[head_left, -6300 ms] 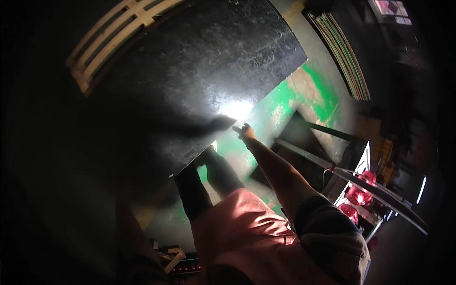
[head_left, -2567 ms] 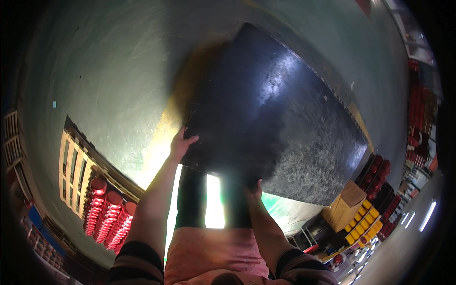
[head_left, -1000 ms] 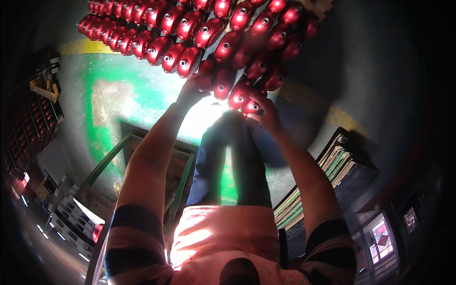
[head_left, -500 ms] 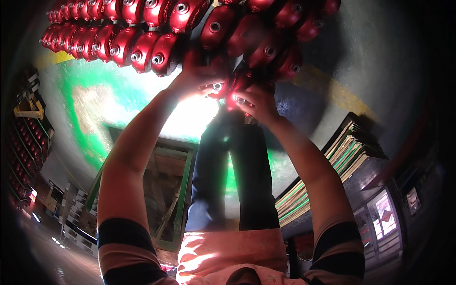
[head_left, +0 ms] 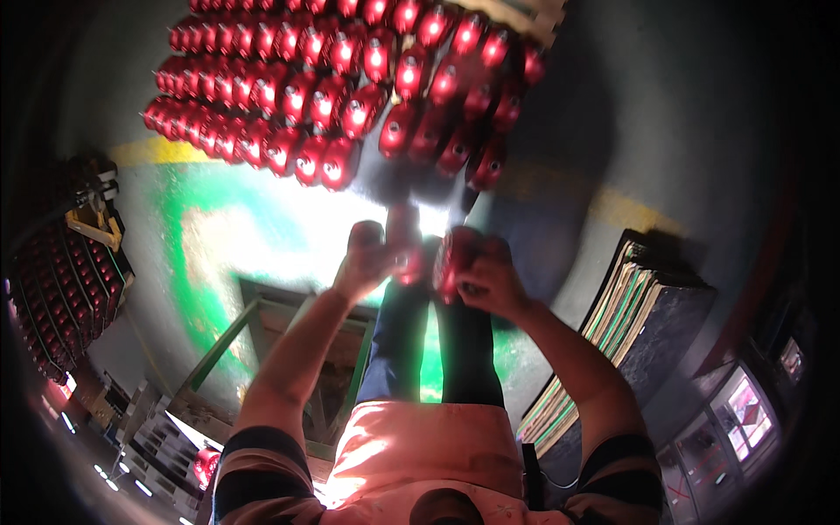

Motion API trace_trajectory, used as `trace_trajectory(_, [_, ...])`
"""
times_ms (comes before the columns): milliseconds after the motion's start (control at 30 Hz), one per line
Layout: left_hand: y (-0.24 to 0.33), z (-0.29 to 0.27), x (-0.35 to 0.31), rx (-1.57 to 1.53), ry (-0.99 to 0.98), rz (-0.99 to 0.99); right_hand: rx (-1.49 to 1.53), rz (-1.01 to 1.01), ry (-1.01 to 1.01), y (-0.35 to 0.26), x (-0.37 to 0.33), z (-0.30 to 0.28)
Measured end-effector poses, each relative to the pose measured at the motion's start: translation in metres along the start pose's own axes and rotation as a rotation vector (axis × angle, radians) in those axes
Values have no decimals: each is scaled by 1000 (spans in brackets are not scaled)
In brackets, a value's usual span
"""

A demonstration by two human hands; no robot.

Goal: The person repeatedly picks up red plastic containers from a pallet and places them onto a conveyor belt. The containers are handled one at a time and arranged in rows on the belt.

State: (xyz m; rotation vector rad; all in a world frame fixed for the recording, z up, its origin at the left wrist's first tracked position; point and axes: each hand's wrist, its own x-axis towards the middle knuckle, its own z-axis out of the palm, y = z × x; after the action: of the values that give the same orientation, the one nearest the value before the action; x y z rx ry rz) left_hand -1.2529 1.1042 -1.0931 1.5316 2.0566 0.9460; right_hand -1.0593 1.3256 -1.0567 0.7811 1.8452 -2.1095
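My left hand (head_left: 360,264) is closed round a glossy red rounded canister (head_left: 408,261) with a silver ring-like fitting on its end; motion blurs it. A second red canister (head_left: 450,264) is in the closed fingers of my right hand (head_left: 492,278), its side partly covered by them. Both are held side by side in front of my legs, a small gap between them. Beyond my hands stand long rows of like red canisters (head_left: 335,162), packed close, most with a silver fitting showing. The nearest ones on the right (head_left: 486,164) stand in shadow.
A stack of flat boards or sheets (head_left: 604,328) lies to the right. On the left is a green-edged frame or table (head_left: 223,346). Another mass of red canisters (head_left: 66,293) stands at far left, below a yellow bracket (head_left: 94,229). Bright light glares on the green-and-grey floor (head_left: 197,271).
Both hands have drawn back toward my body with a canister in each, away from the rows. My view has shifted, so more rows show at the top.
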Motion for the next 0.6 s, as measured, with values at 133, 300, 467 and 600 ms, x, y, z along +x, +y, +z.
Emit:
trace_trajectory(133, [87, -56, -6, -103, 105, -30, -424, -422, 17, -87, -76, -1])
trace_trajectory(300, [187, -108, -35, -236, 57, -267, -585, -520, 2, -151, -167, -1])
trace_trajectory(467, [307, -139, -81, -846, 224, -585, -530, -649, -63, -179, -260, 14])
trace_trajectory(600, [442, -156, -118, -910, 561, -570, -768, -452, -54, -212, -348, 8])
